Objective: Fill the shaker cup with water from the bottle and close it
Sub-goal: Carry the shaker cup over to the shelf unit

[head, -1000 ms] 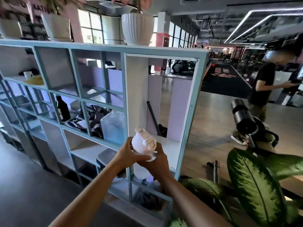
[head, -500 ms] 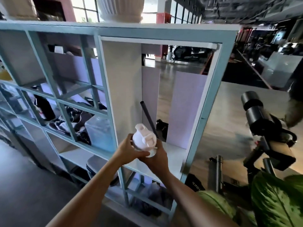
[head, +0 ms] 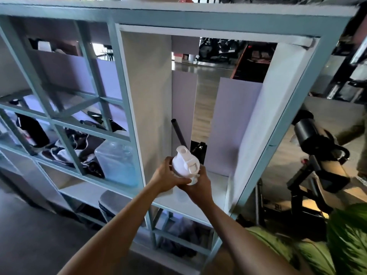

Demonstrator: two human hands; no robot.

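A gym: padded exercise machine [head: 315, 139] beside storage shelving [head: 127, 108].

shaker lid [head: 185, 162] is plain white, no print on it. shelf unit [head: 127, 108] has a pale teal-blue frame with off-white panels and lilac back boards. big jug [head: 117, 163] by the divider is clear with a light blue tint. rod [head: 178, 133] at the back edge of the tall compartment is black. plant [head: 343, 241] in the bottom right corner is green with paler streaks. floor [head: 29, 231] at lower left is dark grey.
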